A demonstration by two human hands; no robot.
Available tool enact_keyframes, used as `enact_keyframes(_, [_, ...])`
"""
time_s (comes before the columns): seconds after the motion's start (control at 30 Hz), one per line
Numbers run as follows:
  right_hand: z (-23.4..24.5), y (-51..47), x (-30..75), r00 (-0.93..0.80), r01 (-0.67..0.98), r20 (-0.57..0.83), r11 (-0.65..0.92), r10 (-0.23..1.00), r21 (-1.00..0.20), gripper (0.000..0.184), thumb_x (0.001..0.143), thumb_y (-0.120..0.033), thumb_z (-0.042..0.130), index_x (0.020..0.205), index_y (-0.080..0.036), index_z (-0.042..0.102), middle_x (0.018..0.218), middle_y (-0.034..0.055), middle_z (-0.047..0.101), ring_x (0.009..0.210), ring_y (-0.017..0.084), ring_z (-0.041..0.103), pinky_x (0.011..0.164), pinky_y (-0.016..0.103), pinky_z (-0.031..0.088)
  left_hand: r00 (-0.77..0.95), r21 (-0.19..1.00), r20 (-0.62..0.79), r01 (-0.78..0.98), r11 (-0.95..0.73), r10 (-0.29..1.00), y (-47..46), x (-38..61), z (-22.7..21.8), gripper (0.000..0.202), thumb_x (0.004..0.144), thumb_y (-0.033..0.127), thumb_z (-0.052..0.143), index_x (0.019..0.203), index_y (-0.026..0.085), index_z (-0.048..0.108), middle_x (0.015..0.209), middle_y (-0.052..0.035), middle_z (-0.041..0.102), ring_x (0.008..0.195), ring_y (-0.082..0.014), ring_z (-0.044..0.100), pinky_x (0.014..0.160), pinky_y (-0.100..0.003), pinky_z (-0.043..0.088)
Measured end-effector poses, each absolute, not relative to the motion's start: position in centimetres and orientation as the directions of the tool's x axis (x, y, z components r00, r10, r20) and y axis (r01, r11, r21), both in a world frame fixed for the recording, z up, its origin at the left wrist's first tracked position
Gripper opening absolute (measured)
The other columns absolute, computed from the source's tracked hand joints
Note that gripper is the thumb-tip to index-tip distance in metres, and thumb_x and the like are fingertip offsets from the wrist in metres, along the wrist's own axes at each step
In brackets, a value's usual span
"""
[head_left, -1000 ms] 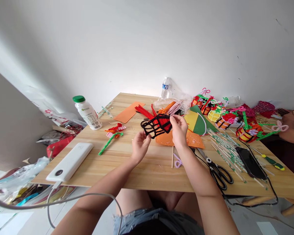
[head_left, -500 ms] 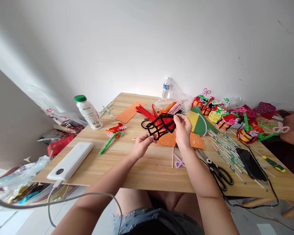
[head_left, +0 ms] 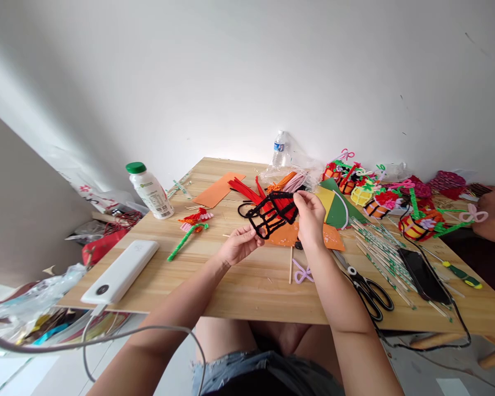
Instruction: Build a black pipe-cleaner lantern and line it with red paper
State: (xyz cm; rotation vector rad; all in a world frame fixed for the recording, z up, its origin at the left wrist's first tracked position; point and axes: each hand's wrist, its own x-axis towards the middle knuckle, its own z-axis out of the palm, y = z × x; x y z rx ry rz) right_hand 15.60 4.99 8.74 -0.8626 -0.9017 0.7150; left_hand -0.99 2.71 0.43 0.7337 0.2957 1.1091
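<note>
Above the middle of the wooden table I hold a black pipe-cleaner frame, shaped like a small open basket. My left hand pinches its lower left edge. My right hand pinches its upper right corner. Both hands are closed on it. Behind the frame lie red pipe cleaners and an orange foam sheet.
A white bottle with a green cap and a white power bank sit left. Black scissors, a phone, green-white sticks and finished pipe-cleaner baskets fill the right. Another person's hand rests far right.
The frame and both hands have shifted slightly right and the frame has tilted a little; my left hand moved in under its lower edge.
</note>
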Motion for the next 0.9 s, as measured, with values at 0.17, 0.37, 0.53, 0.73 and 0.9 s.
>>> enact_keyframes(0.17, [8.56,5.2,15.75,0.453,-0.143,0.374,0.48,0.809,-0.865,0.024,0.066,-0.034,0.074,0.081,-0.017,0.064,0.078,0.0014,0.066,0.076,0.014,0.06,0.074,0.029,0.05,0.348,0.682,0.101,-0.706,0.19,0.932,3.01,-1.07,0.29,0.021,0.061,0.023,0.085,0.065,0.01,0.068,0.075,-0.0076,0.069,0.059,-0.0091,0.055,0.061,-0.025,0.042])
enact_keyframes(0.37, [8.23,5.37,15.92,0.448,-0.071,0.42,0.499,0.789,-0.863,0.025,0.068,-0.035,0.074,0.084,-0.017,0.066,0.08,0.0021,0.067,0.075,0.014,0.06,0.073,0.029,0.05,0.165,0.704,0.011,-0.702,0.11,0.986,3.44,-0.94,0.01,0.022,0.049,0.018,0.088,0.061,0.013,0.07,0.066,-0.0063,0.071,0.055,-0.0095,0.056,0.059,-0.025,0.043])
enact_keyframes(0.53, [8.25,5.21,15.81,0.44,-0.032,0.428,0.49,0.79,-0.871,0.025,0.069,-0.035,0.073,0.085,-0.017,0.066,0.081,0.0028,0.068,0.076,0.015,0.061,0.073,0.029,0.05,-0.005,0.781,0.066,-0.622,-0.055,0.998,3.31,-0.66,-0.13,0.021,0.047,0.023,0.088,0.058,0.017,0.071,0.056,0.0003,0.064,0.053,-0.0098,0.056,0.057,-0.025,0.042])
enact_keyframes(0.73, [8.23,5.44,16.04,0.447,-0.017,0.443,0.502,0.777,-0.865,0.026,0.069,-0.035,0.073,0.086,-0.017,0.067,0.083,0.0034,0.068,0.077,0.016,0.061,0.073,0.03,0.049,0.108,0.816,0.158,-0.573,-0.069,0.982,3.04,-0.66,-0.03,0.02,0.062,0.032,0.081,0.068,0.014,0.073,0.06,-0.0025,0.063,0.057,-0.0112,0.054,0.058,-0.026,0.042])
enact_keyframes(0.9, [8.28,5.7,16.46,0.352,-0.02,0.452,0.489,0.82,-0.872,0.024,0.068,-0.034,0.074,0.085,-0.018,0.068,0.083,0.0025,0.068,0.078,0.016,0.061,0.074,0.03,0.05,0.227,0.681,0.053,-0.721,0.132,0.972,3.34,-1.01,0.58,0.027,0.072,0.036,0.075,0.081,0.011,0.071,0.084,-0.0094,0.069,0.07,-0.0141,0.06,0.059,-0.025,0.046])
